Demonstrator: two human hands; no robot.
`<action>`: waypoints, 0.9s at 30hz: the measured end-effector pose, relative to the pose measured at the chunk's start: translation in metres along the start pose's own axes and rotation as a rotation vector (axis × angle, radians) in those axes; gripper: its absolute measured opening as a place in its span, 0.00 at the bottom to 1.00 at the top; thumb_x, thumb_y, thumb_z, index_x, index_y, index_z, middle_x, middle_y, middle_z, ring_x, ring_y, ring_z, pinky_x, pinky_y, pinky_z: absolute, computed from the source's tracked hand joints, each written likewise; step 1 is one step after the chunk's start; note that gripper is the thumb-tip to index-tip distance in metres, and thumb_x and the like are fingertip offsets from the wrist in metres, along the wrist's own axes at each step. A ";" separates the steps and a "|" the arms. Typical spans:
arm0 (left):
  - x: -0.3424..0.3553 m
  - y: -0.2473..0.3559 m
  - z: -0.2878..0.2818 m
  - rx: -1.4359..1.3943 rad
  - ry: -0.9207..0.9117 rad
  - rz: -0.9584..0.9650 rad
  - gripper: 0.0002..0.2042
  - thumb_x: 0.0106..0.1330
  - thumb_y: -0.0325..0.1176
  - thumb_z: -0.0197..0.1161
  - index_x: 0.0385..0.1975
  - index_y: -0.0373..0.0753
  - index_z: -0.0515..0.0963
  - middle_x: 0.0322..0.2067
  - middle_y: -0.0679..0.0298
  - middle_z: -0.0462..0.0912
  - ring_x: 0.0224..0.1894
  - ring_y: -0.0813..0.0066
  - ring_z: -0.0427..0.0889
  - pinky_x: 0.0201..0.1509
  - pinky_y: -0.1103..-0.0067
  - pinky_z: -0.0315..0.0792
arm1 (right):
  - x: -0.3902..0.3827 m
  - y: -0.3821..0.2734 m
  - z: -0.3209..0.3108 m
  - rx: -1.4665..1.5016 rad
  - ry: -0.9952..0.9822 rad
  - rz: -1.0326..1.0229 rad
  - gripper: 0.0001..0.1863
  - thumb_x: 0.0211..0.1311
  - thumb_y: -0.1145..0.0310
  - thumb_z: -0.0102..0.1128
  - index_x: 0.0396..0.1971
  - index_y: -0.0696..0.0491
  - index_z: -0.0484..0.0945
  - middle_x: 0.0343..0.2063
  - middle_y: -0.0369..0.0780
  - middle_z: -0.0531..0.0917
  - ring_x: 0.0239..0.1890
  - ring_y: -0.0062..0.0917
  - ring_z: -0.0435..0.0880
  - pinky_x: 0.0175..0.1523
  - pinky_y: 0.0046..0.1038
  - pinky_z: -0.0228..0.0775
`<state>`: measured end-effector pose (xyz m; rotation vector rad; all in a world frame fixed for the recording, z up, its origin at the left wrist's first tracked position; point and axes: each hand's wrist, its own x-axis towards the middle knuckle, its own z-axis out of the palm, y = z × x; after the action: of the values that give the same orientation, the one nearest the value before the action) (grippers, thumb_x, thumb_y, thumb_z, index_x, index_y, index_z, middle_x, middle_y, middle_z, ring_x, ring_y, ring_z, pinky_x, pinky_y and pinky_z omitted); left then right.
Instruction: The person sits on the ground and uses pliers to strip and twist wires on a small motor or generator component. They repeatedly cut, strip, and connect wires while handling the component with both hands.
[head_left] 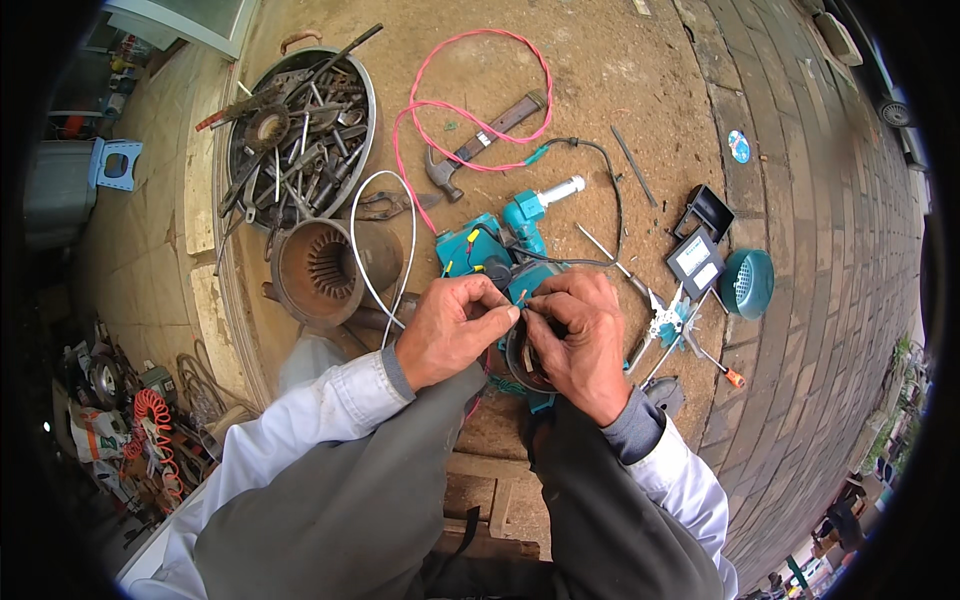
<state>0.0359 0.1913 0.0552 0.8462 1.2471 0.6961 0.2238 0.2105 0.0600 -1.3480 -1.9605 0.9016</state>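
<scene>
Above my knees my left hand and my right hand meet, both with thumb and forefinger pinched. Between the fingertips shows a thin wire end with a bit of bare copper; which hand grips it more firmly is hard to see. Just beneath sits a round dark motor housing, partly covered by my right hand. Beyond my fingers lies a teal electric pump body with yellow-tipped leads and a silvery pipe fitting. A white cable loops up beside my left hand.
At the upper left stands a metal basin heaped with tools. A rusty stator sits below it. Pink wire curls around a claw hammer. To the right are a black box, a teal fan cover and several screwdrivers.
</scene>
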 end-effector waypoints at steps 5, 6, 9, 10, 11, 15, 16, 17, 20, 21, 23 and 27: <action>0.000 -0.003 -0.001 0.001 0.014 0.001 0.07 0.65 0.30 0.65 0.30 0.32 0.78 0.25 0.71 0.79 0.28 0.89 0.74 0.31 0.85 0.70 | 0.001 0.000 0.000 -0.001 -0.001 -0.007 0.07 0.45 0.75 0.68 0.27 0.54 0.85 0.34 0.37 0.82 0.40 0.34 0.77 0.47 0.34 0.65; 0.000 -0.002 0.000 0.000 0.012 -0.003 0.07 0.65 0.31 0.65 0.30 0.33 0.78 0.25 0.71 0.79 0.28 0.90 0.74 0.31 0.85 0.70 | 0.000 0.000 0.000 -0.002 -0.001 -0.005 0.07 0.45 0.75 0.68 0.27 0.54 0.85 0.34 0.37 0.82 0.40 0.34 0.77 0.47 0.34 0.65; 0.000 0.000 -0.001 0.005 0.002 -0.019 0.07 0.66 0.30 0.65 0.30 0.33 0.78 0.26 0.70 0.80 0.29 0.88 0.75 0.32 0.85 0.71 | 0.000 0.000 0.000 -0.007 -0.005 -0.001 0.07 0.44 0.75 0.68 0.27 0.54 0.85 0.34 0.37 0.83 0.41 0.34 0.77 0.47 0.34 0.65; 0.000 0.001 -0.003 0.017 -0.004 -0.027 0.07 0.66 0.30 0.64 0.31 0.33 0.77 0.27 0.69 0.80 0.30 0.87 0.77 0.34 0.84 0.73 | 0.000 0.000 0.000 -0.008 -0.006 0.001 0.07 0.44 0.75 0.68 0.27 0.54 0.85 0.34 0.37 0.83 0.41 0.34 0.77 0.47 0.34 0.66; 0.000 0.001 -0.003 0.028 -0.010 -0.034 0.06 0.67 0.29 0.64 0.32 0.33 0.77 0.28 0.68 0.80 0.30 0.86 0.78 0.36 0.84 0.76 | 0.000 0.000 0.001 -0.007 -0.003 0.000 0.07 0.44 0.75 0.68 0.27 0.54 0.85 0.34 0.37 0.83 0.41 0.34 0.78 0.47 0.34 0.66; 0.000 0.000 -0.004 0.018 -0.014 -0.026 0.07 0.67 0.30 0.64 0.32 0.33 0.77 0.28 0.68 0.80 0.31 0.86 0.78 0.36 0.84 0.75 | -0.001 0.001 0.001 -0.007 0.007 -0.005 0.07 0.44 0.75 0.68 0.27 0.55 0.85 0.34 0.37 0.83 0.42 0.35 0.78 0.48 0.35 0.66; 0.000 0.000 -0.004 0.010 -0.019 -0.027 0.07 0.67 0.30 0.64 0.32 0.33 0.77 0.28 0.68 0.80 0.31 0.85 0.78 0.36 0.84 0.75 | -0.001 0.001 0.001 -0.007 0.009 -0.007 0.07 0.44 0.75 0.68 0.27 0.55 0.84 0.35 0.37 0.83 0.42 0.35 0.78 0.48 0.35 0.66; 0.000 0.001 -0.004 0.002 -0.024 -0.029 0.07 0.67 0.30 0.64 0.32 0.33 0.77 0.28 0.68 0.80 0.31 0.85 0.78 0.36 0.84 0.75 | -0.001 0.001 0.001 -0.001 0.007 -0.006 0.07 0.45 0.75 0.68 0.27 0.55 0.84 0.35 0.38 0.83 0.42 0.35 0.78 0.48 0.35 0.66; 0.000 -0.001 -0.005 -0.042 -0.037 -0.041 0.06 0.68 0.30 0.63 0.34 0.32 0.77 0.29 0.68 0.80 0.31 0.85 0.77 0.36 0.84 0.75 | 0.000 0.001 0.000 0.010 -0.002 -0.010 0.06 0.46 0.75 0.67 0.28 0.56 0.84 0.35 0.39 0.83 0.43 0.36 0.78 0.49 0.36 0.66; 0.000 -0.003 -0.006 -0.032 -0.034 -0.025 0.06 0.69 0.29 0.63 0.35 0.32 0.78 0.29 0.68 0.80 0.31 0.85 0.77 0.36 0.83 0.75 | 0.000 0.001 -0.001 0.011 -0.007 -0.015 0.06 0.47 0.75 0.67 0.28 0.56 0.84 0.36 0.39 0.83 0.43 0.36 0.78 0.49 0.36 0.66; 0.001 -0.007 -0.007 -0.010 -0.031 0.006 0.06 0.69 0.29 0.62 0.37 0.32 0.78 0.30 0.68 0.80 0.31 0.85 0.77 0.36 0.83 0.75 | 0.001 0.000 -0.003 0.012 -0.011 -0.024 0.06 0.48 0.75 0.66 0.29 0.56 0.84 0.36 0.40 0.83 0.44 0.37 0.78 0.49 0.36 0.66; 0.001 -0.010 -0.002 -0.021 -0.004 0.094 0.05 0.68 0.28 0.63 0.35 0.33 0.79 0.28 0.73 0.77 0.30 0.89 0.72 0.34 0.86 0.69 | 0.001 0.000 -0.003 0.011 -0.016 -0.032 0.06 0.49 0.75 0.65 0.29 0.56 0.83 0.36 0.40 0.83 0.44 0.37 0.78 0.50 0.37 0.66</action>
<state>0.0339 0.1877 0.0461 0.8925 1.2007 0.7810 0.2257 0.2124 0.0615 -1.3035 -1.9808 0.9089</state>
